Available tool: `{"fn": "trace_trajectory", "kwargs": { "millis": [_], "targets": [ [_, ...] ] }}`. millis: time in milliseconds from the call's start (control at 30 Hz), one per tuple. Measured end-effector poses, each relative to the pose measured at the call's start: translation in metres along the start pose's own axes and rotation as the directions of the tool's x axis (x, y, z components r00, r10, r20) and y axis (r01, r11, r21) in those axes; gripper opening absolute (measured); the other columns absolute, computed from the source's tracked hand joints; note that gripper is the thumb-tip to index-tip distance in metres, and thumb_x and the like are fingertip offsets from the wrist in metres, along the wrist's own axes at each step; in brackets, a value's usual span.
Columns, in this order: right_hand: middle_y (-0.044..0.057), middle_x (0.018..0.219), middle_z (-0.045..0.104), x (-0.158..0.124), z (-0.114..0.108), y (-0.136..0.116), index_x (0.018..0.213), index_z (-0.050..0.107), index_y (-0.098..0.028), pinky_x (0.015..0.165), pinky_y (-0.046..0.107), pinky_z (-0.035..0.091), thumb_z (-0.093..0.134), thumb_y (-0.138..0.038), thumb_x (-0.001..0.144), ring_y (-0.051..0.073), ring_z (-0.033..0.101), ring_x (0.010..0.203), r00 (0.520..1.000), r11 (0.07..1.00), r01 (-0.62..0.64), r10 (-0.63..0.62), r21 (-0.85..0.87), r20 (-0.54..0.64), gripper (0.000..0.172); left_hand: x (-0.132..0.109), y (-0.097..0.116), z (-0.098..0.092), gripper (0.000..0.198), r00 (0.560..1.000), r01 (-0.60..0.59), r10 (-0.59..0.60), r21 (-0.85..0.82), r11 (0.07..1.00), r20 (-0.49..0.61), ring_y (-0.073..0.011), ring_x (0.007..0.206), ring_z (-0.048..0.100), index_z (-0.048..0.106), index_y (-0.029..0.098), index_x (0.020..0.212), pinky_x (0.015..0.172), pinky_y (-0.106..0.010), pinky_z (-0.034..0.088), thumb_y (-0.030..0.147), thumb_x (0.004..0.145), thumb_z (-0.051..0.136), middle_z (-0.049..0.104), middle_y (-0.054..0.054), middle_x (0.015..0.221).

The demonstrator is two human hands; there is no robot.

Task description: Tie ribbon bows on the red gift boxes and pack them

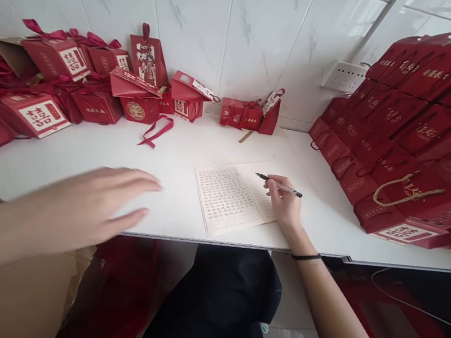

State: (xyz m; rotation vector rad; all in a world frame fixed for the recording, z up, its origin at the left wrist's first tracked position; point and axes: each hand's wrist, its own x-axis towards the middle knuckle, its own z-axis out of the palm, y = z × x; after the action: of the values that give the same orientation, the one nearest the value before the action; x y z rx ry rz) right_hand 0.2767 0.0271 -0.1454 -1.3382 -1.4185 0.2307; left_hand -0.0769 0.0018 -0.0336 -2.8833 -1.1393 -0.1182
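Note:
Between the thumb and fingers of my right hand (283, 202) is a black-and-clear pen (290, 189), its tip pointing left over the notebook's right page. The open notebook (227, 200) lies on the white table (168, 154) near the front edge. Its left page is filled with rows of handwriting; the right page is partly covered by my hand. Slightly blurred, my left hand (113, 202) is held out to the left of the notebook, apart from it. Its fingers stretch to the right with the thumb spread, and nothing is in it.
Red gift boxes with ribbons (48, 115) crowd the left and back. A loose red ribbon (157, 131) lies in front of them. Stacked red boxes (411, 130) rise at the right beside a wall socket strip (344, 76). A cardboard box (17, 296) stands below left.

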Motion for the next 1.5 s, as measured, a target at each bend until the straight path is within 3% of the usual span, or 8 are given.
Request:
{"fn": "trace_trajectory", "kwargs": {
  "millis": [133,300,467,600,700,833,1067,1500],
  "targets": [
    [-0.001,0.065,0.055,-0.001,0.002,0.002,0.073,0.047,-0.02,0.056,0.026,0.045,0.06,-0.035,0.076,0.013,0.052,0.057,1.0,0.996,-0.017,0.017,-0.092,0.007,0.02,0.054,0.02,0.038,0.055,0.94,-0.231,0.223,0.001,0.973,0.26,-0.0242,0.133,0.035,0.036,0.023,0.139,0.108,-0.037,0.031,0.029,0.086,0.049,0.031,-0.003,0.149],
    [0.0,0.068,0.057,-0.002,-0.001,-0.005,0.085,0.053,-0.02,0.061,0.027,0.043,0.048,-0.034,0.084,0.015,0.055,0.063,0.988,0.993,-0.045,0.06,-0.106,0.141,0.015,0.073,0.023,0.068,0.055,0.894,-0.177,0.226,-0.157,0.972,0.387,-0.0224,0.141,0.016,0.028,0.03,0.143,0.113,-0.039,0.021,0.038,0.091,0.043,0.02,0.003,0.152],
    [0.002,0.074,0.061,-0.005,-0.001,-0.02,0.08,0.057,-0.019,0.061,0.027,0.042,0.056,-0.036,0.082,0.014,0.054,0.065,0.976,0.987,-0.155,0.159,-0.042,0.152,0.018,0.068,0.011,0.066,0.06,0.885,-0.124,0.221,-0.249,0.961,0.41,-0.0229,0.141,0.015,0.03,0.031,0.142,0.114,-0.039,0.019,0.047,0.087,0.047,0.023,0.003,0.151],
    [-0.001,0.067,0.057,-0.019,0.01,-0.037,0.077,0.054,-0.019,0.056,0.024,0.04,0.06,-0.036,0.081,0.012,0.051,0.058,0.94,0.949,-0.304,0.283,0.087,0.193,0.018,0.067,0.006,0.069,0.07,0.878,-0.14,0.248,-0.276,0.951,0.409,-0.024,0.141,0.018,0.03,0.035,0.141,0.114,-0.038,0.021,0.047,0.079,0.06,0.026,0.004,0.151],
    [-0.003,0.057,0.05,-0.029,0.018,-0.046,0.068,0.049,-0.019,0.052,0.024,0.036,0.06,-0.04,0.081,0.011,0.044,0.05,0.907,0.929,-0.367,0.344,0.054,0.245,0.028,0.065,0.005,0.074,0.069,0.895,-0.135,0.24,-0.286,0.949,0.376,-0.0242,0.14,0.021,0.033,0.037,0.14,0.113,-0.037,0.024,0.046,0.078,0.062,0.03,0.004,0.149],
    [-0.005,0.049,0.041,-0.031,0.02,-0.048,0.056,0.037,-0.019,0.05,0.024,0.031,0.055,-0.037,0.084,0.009,0.037,0.048,0.91,0.942,-0.331,0.334,-0.057,0.244,0.038,0.062,0.004,0.08,0.068,0.908,-0.156,0.254,-0.294,0.943,0.333,-0.0242,0.139,0.023,0.035,0.033,0.139,0.114,-0.036,0.022,0.046,0.078,0.062,0.034,0.003,0.148],
    [-0.006,0.049,0.025,-0.028,0.019,-0.05,0.053,0.025,-0.02,0.046,0.023,0.023,0.047,-0.021,0.078,0.009,0.026,0.048,0.907,0.939,-0.311,0.339,-0.145,0.249,0.033,0.06,0.006,0.083,0.066,0.913,-0.142,0.256,-0.342,0.929,0.317,-0.0229,0.14,0.022,0.036,0.031,0.139,0.113,-0.033,0.024,0.039,0.079,0.063,0.034,0.002,0.147],
    [-0.005,0.05,0.021,-0.029,0.021,-0.048,0.053,0.023,-0.02,0.045,0.023,0.019,0.046,-0.021,0.072,0.009,0.021,0.049,0.9,0.941,-0.287,0.329,-0.177,0.286,0.029,0.061,0.008,0.081,0.063,0.913,-0.118,0.243,-0.358,0.926,0.327,-0.0235,0.14,0.022,0.04,0.03,0.137,0.113,-0.034,0.024,0.041,0.079,0.062,0.035,0.002,0.147]
  ]
}}
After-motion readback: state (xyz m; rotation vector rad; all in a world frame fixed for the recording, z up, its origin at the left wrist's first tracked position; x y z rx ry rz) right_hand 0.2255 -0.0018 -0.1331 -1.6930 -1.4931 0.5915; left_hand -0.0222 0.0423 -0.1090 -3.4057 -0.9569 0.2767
